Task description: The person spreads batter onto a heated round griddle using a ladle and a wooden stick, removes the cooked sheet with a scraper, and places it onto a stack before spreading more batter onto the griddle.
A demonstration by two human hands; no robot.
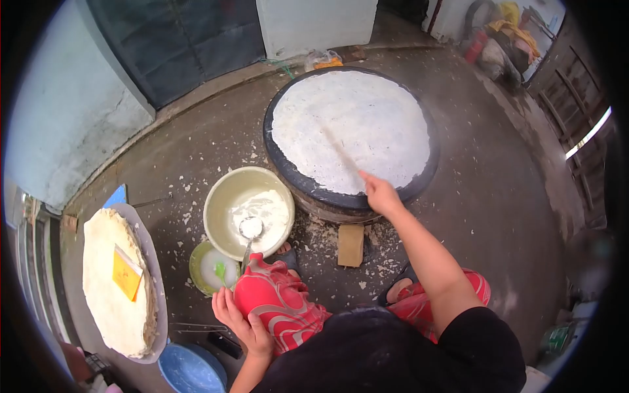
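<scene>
My right hand (380,191) is closed around the end of a thin wooden spreader (341,150), which is blurred by motion. The spreader lies over a wide white sheet of batter (367,124) that covers most of a round black griddle (270,134). Down by my left knee, my left hand (244,325) is open with its fingers stretched out and holds nothing. Just beyond it stands a cream basin (215,209) with white batter inside and a metal ladle (250,229) resting in it. A smaller green bowl (195,265) beside it holds whitish liquid and a green utensil (221,270).
To my left, a thick stack of thin pale flatbreads (108,288) lies on a round board, with a yellow scraper-like piece (126,275) on top. A blue basin (190,370) sits below it. A tan block (350,245) stands before the griddle. Pale flakes litter the floor.
</scene>
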